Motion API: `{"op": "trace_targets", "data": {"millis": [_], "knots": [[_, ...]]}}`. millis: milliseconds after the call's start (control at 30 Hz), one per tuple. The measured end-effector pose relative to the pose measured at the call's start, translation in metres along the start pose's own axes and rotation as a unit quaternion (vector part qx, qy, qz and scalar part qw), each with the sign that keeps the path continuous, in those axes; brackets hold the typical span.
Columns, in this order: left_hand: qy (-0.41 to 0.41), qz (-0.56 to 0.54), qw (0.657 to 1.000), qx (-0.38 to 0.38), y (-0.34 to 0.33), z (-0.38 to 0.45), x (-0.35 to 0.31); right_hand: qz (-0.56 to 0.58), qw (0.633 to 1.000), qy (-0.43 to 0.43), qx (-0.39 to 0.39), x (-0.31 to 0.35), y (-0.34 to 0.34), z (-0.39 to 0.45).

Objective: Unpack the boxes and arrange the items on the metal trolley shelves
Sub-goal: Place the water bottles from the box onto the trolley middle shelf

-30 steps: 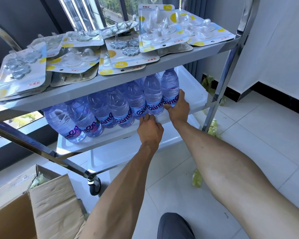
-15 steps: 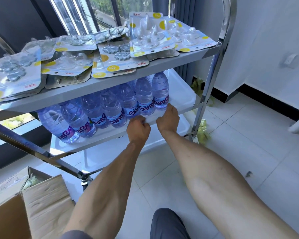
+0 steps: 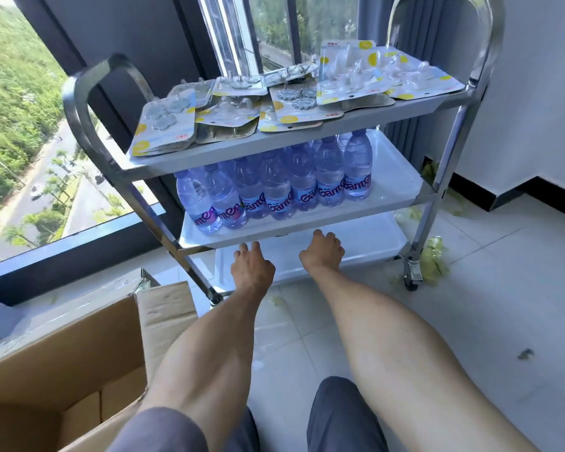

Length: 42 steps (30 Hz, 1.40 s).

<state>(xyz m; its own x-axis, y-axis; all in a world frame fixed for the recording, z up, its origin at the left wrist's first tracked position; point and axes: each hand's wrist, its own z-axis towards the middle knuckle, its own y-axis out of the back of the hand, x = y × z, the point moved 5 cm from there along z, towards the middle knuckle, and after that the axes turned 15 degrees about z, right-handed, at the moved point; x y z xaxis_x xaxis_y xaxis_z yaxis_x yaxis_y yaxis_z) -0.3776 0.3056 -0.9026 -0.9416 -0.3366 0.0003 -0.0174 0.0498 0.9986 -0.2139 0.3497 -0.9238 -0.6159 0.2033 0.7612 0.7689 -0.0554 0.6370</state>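
A three-tier metal trolley (image 3: 444,197) stands before me. Its top shelf carries several blister packs of clear hooks (image 3: 349,83). On the middle shelf stands a row of several water bottles (image 3: 274,194) with blue labels. My left hand (image 3: 252,269) and my right hand (image 3: 323,252) hover just below the middle shelf's front edge, both holding nothing, fingers loosely curled. The bottom shelf (image 3: 307,262) shows white behind my hands. An open cardboard box (image 3: 79,353) sits at the lower left.
A tall window (image 3: 30,125) runs behind the trolley on the left. A white wall with a black skirting (image 3: 503,197) is on the right. Green plastic scraps (image 3: 434,256) lie by the right rear caster on the tiled floor.
Both hands have pulled back from the bottles and the middle shelf's edge. My view has risen and backed away, showing the whole trolley.
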Motion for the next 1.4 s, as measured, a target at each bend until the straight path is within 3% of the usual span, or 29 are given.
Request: {"op": "trace_targets", "data": {"millis": [300, 467, 767, 1000, 1133, 1400], "knots": [[0.005, 0.001, 1.000, -0.005, 0.026, 0.016, 0.007, -0.030, 0.999, -0.001, 0.037, 0.006, -0.014, -0.016], [0.063, 0.010, 0.998, -0.008, 0.023, 0.001, 0.084, -0.031, 0.992, 0.040, 0.114, 0.042, -0.071, -0.046], [0.189, 0.013, 0.982, 0.024, 0.026, -0.051, 0.240, -0.049, 0.973, 0.130, 0.184, 0.136, -0.153, -0.127], [0.179, -0.002, 0.982, 0.066, 0.006, -0.072, 0.311, -0.071, 0.976, 0.134, 0.159, 0.154, -0.201, -0.195], [0.185, 0.003, 0.977, 0.106, -0.024, -0.093, 0.348, -0.107, 0.963, 0.139, 0.203, 0.146, -0.247, -0.234], [0.193, 0.021, 0.972, 0.131, -0.048, -0.078, 0.378, -0.087, 0.967, 0.119, 0.206, 0.151, -0.280, -0.219]]}}
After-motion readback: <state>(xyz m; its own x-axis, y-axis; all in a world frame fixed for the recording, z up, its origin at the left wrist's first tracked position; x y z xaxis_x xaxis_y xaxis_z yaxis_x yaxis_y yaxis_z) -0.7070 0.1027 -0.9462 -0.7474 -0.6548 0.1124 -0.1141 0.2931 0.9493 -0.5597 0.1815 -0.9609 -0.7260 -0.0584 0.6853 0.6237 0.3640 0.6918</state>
